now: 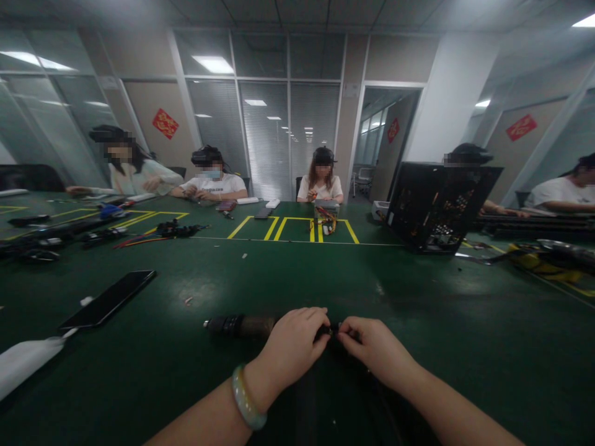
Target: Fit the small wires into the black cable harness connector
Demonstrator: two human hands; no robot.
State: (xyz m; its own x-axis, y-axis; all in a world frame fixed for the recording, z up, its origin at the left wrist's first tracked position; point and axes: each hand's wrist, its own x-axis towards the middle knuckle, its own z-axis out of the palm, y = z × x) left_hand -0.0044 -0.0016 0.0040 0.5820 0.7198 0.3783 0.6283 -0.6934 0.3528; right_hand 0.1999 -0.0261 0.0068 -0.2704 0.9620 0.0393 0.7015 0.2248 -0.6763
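A dark cylindrical tool with a metal tip (242, 325) lies on the green table, its right part hidden behind my left hand (300, 337). The fingers of this hand are pinched round a small dark part (333, 328) just right of the tool. My right hand (372, 347) pinches the same small part from the other side, and the fingertips of both hands nearly meet there. Below the hands, something dark and long is hard to make out. A pale green bangle (248, 398) is on my left wrist.
A black phone (109, 301) with a white cable lies at the left. Farther off are dark cables (170, 229), a black computer case (437, 207), coloured wires (328, 222) and a yellow bundle (548, 263). Several people sit across the table.
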